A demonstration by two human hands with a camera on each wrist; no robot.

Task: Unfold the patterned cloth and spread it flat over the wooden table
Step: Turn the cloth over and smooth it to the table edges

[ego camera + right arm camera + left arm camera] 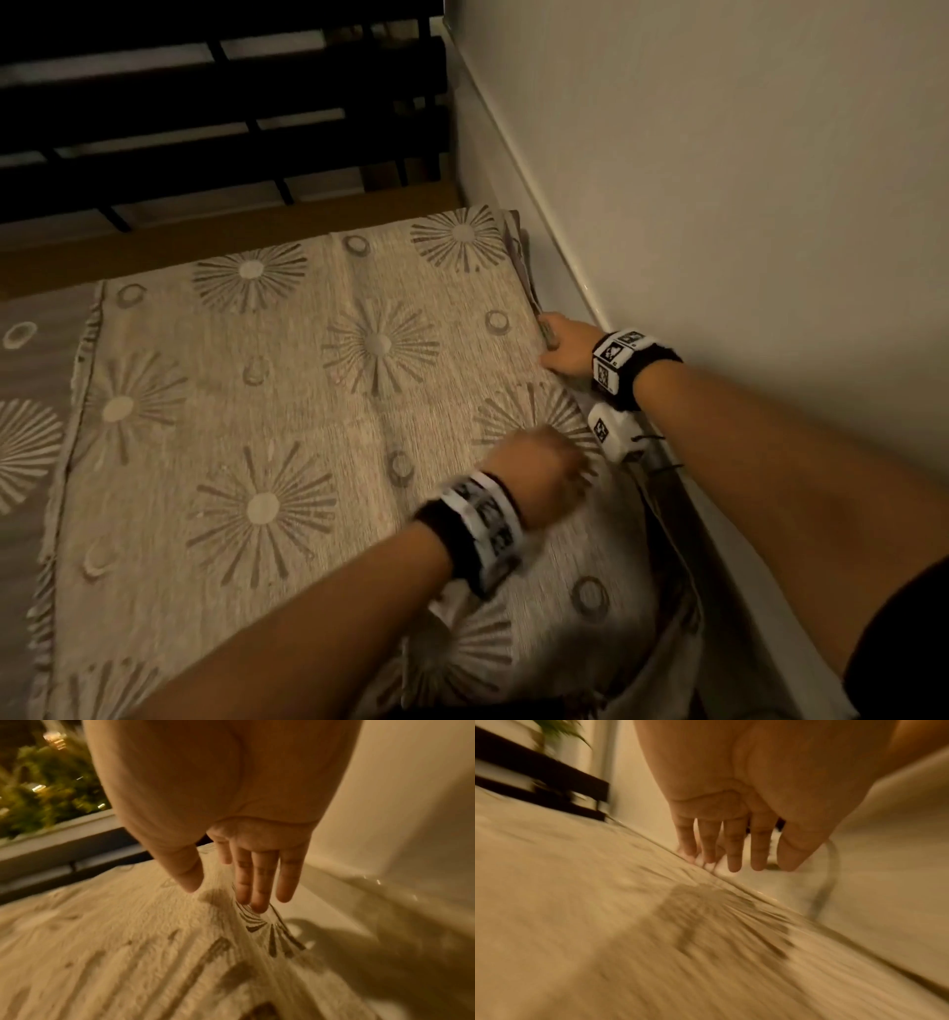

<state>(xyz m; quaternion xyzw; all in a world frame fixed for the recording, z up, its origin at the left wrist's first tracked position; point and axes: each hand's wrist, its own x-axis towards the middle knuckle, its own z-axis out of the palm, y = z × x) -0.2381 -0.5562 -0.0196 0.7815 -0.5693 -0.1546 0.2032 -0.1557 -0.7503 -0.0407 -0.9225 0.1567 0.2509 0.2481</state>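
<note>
Both hands are reaching to the cloth's (pixel 308 411) wall-side edge as it is lying spread over the table (pixel 205 236). Right hand (pixel 565 345) is touching that edge with straight, loose fingers; left hand (pixel 539 475), blurred, is seemingly hovering open above it.

A beige patterned cloth (pixel 318 411) carries grey-brown starbursts with pale centres and small ring motifs; its left portion (pixel 25 411) shows the reverse scheme, pale bursts on grey-brown. A strip of honey-brown wooden table (pixel 231 231) borders it beneath a black slatted railing (pixel 205 118). The wall (pixel 719 154) is off-white. Black wristbands (pixel 441 534) bear white blocks printed with black-and-white square codes. Green foliage (pixel 38 787) glows outside.
</note>
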